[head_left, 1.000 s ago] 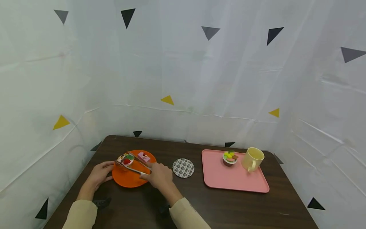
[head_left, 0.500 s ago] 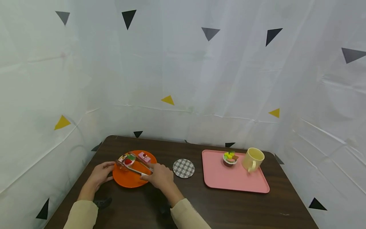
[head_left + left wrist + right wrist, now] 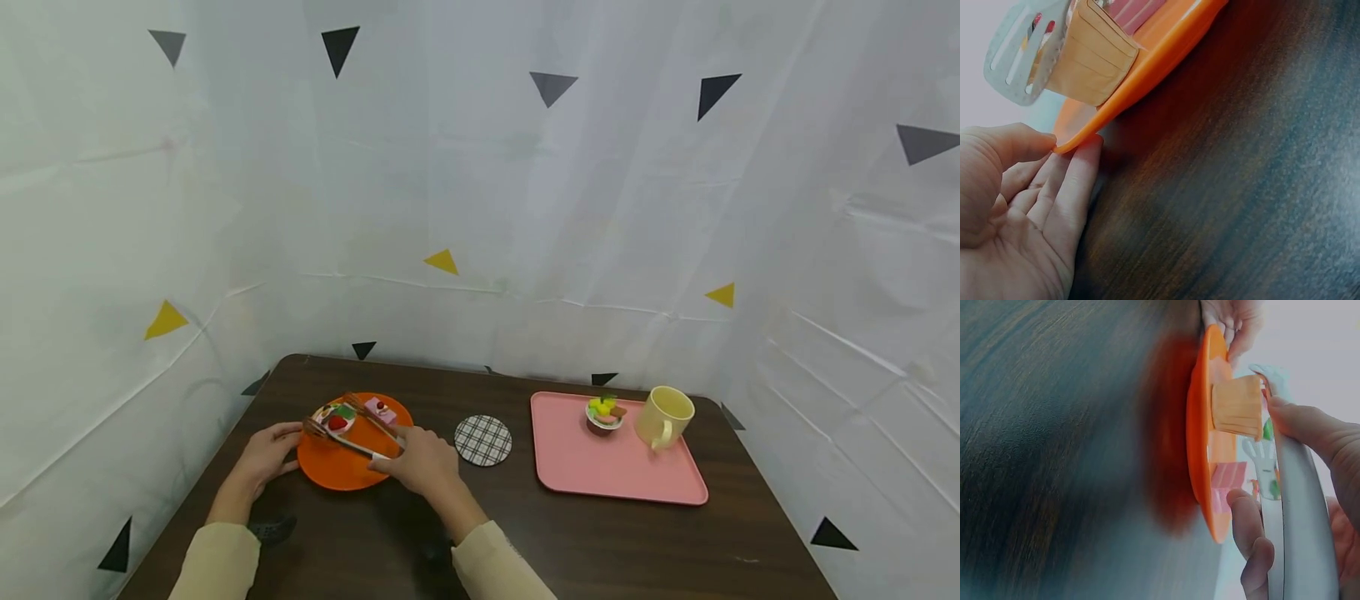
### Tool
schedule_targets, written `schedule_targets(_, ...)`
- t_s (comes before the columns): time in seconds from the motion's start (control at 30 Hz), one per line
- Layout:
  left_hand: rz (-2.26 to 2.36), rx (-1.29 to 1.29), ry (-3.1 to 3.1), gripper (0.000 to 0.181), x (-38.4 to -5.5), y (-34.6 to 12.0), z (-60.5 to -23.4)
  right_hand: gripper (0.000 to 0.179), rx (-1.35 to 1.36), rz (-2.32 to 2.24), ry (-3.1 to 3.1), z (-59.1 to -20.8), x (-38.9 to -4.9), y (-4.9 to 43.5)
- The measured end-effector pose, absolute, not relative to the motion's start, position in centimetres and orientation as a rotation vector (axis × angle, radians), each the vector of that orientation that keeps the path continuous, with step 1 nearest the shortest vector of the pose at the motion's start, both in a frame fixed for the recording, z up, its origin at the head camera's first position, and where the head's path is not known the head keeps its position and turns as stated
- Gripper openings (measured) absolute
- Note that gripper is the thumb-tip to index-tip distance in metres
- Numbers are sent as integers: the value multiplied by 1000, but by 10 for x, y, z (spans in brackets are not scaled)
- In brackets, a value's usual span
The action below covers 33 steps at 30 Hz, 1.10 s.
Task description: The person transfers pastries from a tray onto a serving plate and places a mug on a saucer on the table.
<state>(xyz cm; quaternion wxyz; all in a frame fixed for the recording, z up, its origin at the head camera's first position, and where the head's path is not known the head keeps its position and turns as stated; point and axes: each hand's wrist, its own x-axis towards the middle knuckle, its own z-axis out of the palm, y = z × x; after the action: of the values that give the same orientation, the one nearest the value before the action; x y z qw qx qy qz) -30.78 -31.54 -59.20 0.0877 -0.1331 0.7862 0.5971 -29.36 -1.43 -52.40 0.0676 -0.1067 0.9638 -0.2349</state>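
At the left rim of the orange plate (image 3: 337, 473), my left hand (image 3: 262, 457) pinches the edge between thumb and fingers, as the left wrist view shows. My right hand (image 3: 426, 465) holds metal tongs (image 3: 1302, 525) with slotted ends. A toy cupcake (image 3: 1236, 406) in a tan cup, topped with a strawberry and green fruit, stands upright on the plate. The tongs' two ends lie on either side of its top, spread apart. Behind and right of it sits a pink toy cake slice (image 3: 381, 411), partly behind the tongs.
Right of the plate lies a round checked coaster (image 3: 483, 440). Farther right, a pink tray (image 3: 600, 475) carries a second toy cupcake (image 3: 602, 415) and a yellow mug (image 3: 664, 417). All stand on a dark wooden table (image 3: 585, 542), with a white curtain (image 3: 480, 167) around it.
The ends of the tongs have spread wider around the cupcake, which looks loose between them. My left hand stays at the plate's rim.
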Motion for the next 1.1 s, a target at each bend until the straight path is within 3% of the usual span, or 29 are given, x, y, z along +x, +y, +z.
schedule_targets(0.57, 1771, -405, 2361, 56, -306, -313, -592, 82, -376, -933, 2899, -518, -279, 16)
schedule_targets(1.1, 1789, -397, 2362, 57, -308, -315, -594, 75, -400, -1115, 2912, -507, -249, 67)
